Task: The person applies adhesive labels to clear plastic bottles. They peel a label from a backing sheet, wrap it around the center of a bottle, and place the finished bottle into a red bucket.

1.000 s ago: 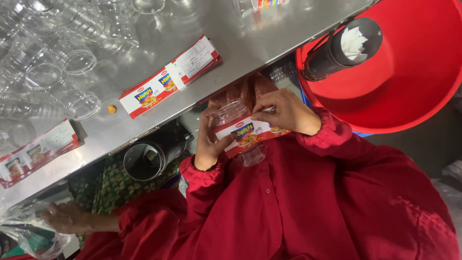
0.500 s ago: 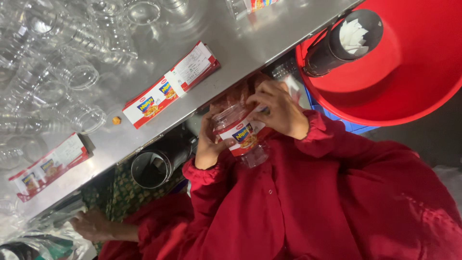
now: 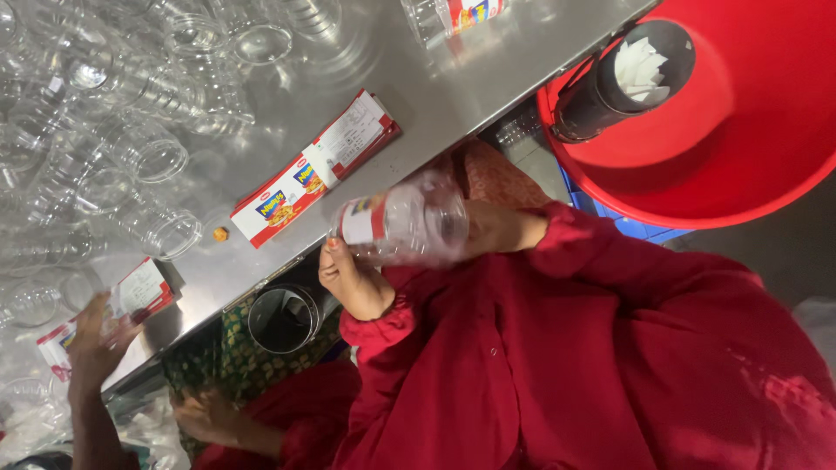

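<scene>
We are seeing the left hand (image 3: 353, 278) and the right hand (image 3: 496, 231) closing together on a clear plastic jar (image 3: 409, 222) that is lying on its side between them, a red and white label (image 3: 361, 219) wrapping its left end; the left hand is gripping that labelled end from below, the right hand is pressing on the other end, partly hidden behind the blurred plastic; the jar is hanging just off the edge of the steel table (image 3: 453, 96), in front of the red sleeves. At ten o'clock from the jar a stack of labels (image 3: 313, 170) is lying flat on the table; further toward ten o'clock empty clear jars (image 3: 139, 148) are crowding together; at two o'clock a red tub (image 3: 766, 122) is holding a black tube (image 3: 623, 78) with white paper inside. At eight o'clock another person's hand (image 3: 96, 339) is touching a second stack of labels (image 3: 139, 292) near the table's edge.
</scene>
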